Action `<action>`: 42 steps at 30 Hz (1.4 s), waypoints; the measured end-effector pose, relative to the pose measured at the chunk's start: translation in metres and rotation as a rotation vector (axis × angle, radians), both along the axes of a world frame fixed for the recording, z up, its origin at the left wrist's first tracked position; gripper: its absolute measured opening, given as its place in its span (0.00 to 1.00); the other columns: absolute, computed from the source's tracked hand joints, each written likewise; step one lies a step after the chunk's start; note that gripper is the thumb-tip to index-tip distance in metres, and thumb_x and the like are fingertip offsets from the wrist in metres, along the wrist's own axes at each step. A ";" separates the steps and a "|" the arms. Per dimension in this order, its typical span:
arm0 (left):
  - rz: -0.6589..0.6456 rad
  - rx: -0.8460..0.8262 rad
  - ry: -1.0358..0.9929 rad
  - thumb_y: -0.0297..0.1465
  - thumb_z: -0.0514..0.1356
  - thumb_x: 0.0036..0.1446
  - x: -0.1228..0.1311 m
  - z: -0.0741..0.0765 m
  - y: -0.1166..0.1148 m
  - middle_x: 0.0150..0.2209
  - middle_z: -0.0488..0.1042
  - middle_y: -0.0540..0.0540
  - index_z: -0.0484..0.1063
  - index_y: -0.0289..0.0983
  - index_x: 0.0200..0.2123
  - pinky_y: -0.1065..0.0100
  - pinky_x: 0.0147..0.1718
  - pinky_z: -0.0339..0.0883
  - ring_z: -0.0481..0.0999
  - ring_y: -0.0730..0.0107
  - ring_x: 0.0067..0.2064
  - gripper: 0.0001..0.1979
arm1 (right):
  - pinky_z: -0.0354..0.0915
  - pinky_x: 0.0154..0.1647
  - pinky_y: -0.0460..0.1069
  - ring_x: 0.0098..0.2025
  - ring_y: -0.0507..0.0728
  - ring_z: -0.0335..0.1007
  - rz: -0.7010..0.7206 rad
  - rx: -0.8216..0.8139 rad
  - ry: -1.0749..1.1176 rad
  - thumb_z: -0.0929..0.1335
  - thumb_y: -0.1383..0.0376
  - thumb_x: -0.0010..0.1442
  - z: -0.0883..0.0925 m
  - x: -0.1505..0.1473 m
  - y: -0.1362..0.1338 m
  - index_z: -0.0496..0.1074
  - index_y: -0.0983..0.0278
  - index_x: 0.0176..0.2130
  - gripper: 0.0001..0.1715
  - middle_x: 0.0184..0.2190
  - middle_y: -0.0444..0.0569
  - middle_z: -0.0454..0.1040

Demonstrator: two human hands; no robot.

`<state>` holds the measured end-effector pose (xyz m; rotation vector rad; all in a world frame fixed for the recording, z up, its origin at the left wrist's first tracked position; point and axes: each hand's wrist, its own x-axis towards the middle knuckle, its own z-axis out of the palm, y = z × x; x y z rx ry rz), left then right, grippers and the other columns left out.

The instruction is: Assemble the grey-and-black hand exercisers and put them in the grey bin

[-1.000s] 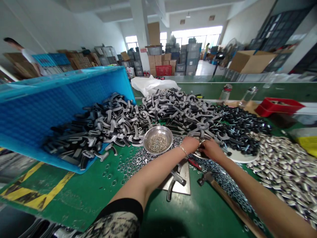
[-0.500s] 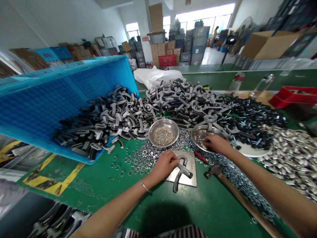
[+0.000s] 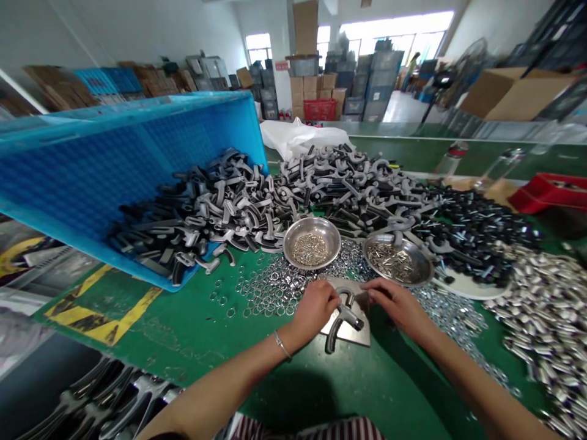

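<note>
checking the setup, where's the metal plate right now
In the head view, the metal plate lies just right of centre on the green table, between the left hand and right hand.

Passable over the counter (image 3: pixel 380 385) before the metal piece (image 3: pixel 349 318); blocked beyond by left bowl (image 3: pixel 332 235) and right bowl (image 3: pixel 424 269), leftward by blue crate (image 3: pixel 137 146).

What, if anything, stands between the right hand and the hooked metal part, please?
Nothing visible does: the right hand is at the right edge of the metal plate, beside the hooked metal part; the left hand is at the part's opposite side.
</note>
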<state>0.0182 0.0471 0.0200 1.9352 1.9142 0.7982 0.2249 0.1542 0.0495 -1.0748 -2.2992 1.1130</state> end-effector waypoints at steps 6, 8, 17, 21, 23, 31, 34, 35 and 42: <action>-0.287 0.022 0.412 0.28 0.50 0.68 0.001 0.013 0.007 0.41 0.74 0.42 0.74 0.35 0.40 0.57 0.52 0.61 0.71 0.58 0.46 0.13 | 0.67 0.32 0.51 0.29 0.56 0.71 -0.050 -0.004 -0.052 0.61 0.57 0.66 -0.035 -0.018 -0.007 0.67 0.60 0.33 0.13 0.27 0.45 0.74; -0.353 0.017 0.475 0.27 0.50 0.68 0.003 0.016 0.004 0.41 0.74 0.42 0.74 0.35 0.41 0.58 0.52 0.61 0.71 0.58 0.47 0.12 | 0.66 0.30 0.50 0.28 0.56 0.71 -0.045 0.011 -0.066 0.60 0.56 0.66 -0.038 -0.022 -0.003 0.66 0.60 0.33 0.14 0.27 0.45 0.73; -0.121 -0.031 0.376 0.38 0.58 0.63 0.021 0.013 -0.033 0.55 0.70 0.38 0.66 0.34 0.55 0.53 0.53 0.62 0.67 0.51 0.54 0.20 | 0.67 0.33 0.50 0.30 0.56 0.71 0.044 0.181 -0.177 0.59 0.60 0.68 -0.044 -0.024 -0.002 0.66 0.61 0.34 0.13 0.28 0.47 0.73; -0.140 -0.044 0.371 0.34 0.56 0.64 0.022 0.014 -0.032 0.53 0.71 0.37 0.66 0.33 0.55 0.53 0.53 0.62 0.67 0.51 0.53 0.19 | 0.67 0.42 0.54 0.38 0.60 0.71 0.115 0.352 -0.241 0.61 0.63 0.67 -0.037 -0.029 -0.005 0.67 0.61 0.34 0.11 0.33 0.52 0.73; -0.154 -0.046 0.366 0.33 0.55 0.64 0.019 0.014 -0.032 0.53 0.71 0.37 0.67 0.34 0.54 0.54 0.54 0.62 0.68 0.52 0.54 0.16 | 0.67 0.44 0.55 0.41 0.61 0.71 0.156 0.402 -0.253 0.61 0.62 0.68 -0.029 -0.023 -0.007 0.69 0.61 0.36 0.11 0.36 0.53 0.73; -0.238 -0.038 0.321 0.32 0.56 0.64 0.008 0.016 -0.033 0.52 0.72 0.40 0.68 0.35 0.52 0.55 0.55 0.62 0.68 0.53 0.54 0.15 | 0.64 0.33 0.58 0.31 0.65 0.68 0.015 0.755 -0.639 0.59 0.50 0.66 -0.032 0.111 -0.032 0.67 0.61 0.30 0.22 0.26 0.56 0.72; -0.223 -0.042 0.291 0.32 0.56 0.64 0.009 0.015 -0.032 0.53 0.72 0.40 0.69 0.36 0.51 0.55 0.56 0.61 0.68 0.54 0.54 0.14 | 0.64 0.32 0.57 0.30 0.63 0.69 -0.026 0.627 -0.565 0.61 0.51 0.64 -0.037 0.131 -0.045 0.66 0.59 0.28 0.19 0.25 0.54 0.72; -0.216 -0.039 0.278 0.32 0.56 0.64 0.009 0.014 -0.033 0.53 0.71 0.40 0.69 0.36 0.52 0.55 0.56 0.61 0.68 0.54 0.54 0.15 | 0.65 0.31 0.56 0.30 0.63 0.69 -0.058 0.552 -0.502 0.61 0.51 0.64 -0.035 0.128 -0.049 0.67 0.60 0.30 0.18 0.27 0.54 0.73; -0.190 -0.030 0.256 0.32 0.57 0.63 0.011 0.011 -0.035 0.54 0.70 0.41 0.67 0.36 0.54 0.55 0.58 0.61 0.67 0.55 0.56 0.17 | 0.70 0.37 0.54 0.34 0.63 0.76 -0.070 0.133 -0.196 0.59 0.52 0.68 -0.005 0.048 -0.052 0.72 0.59 0.42 0.19 0.34 0.53 0.80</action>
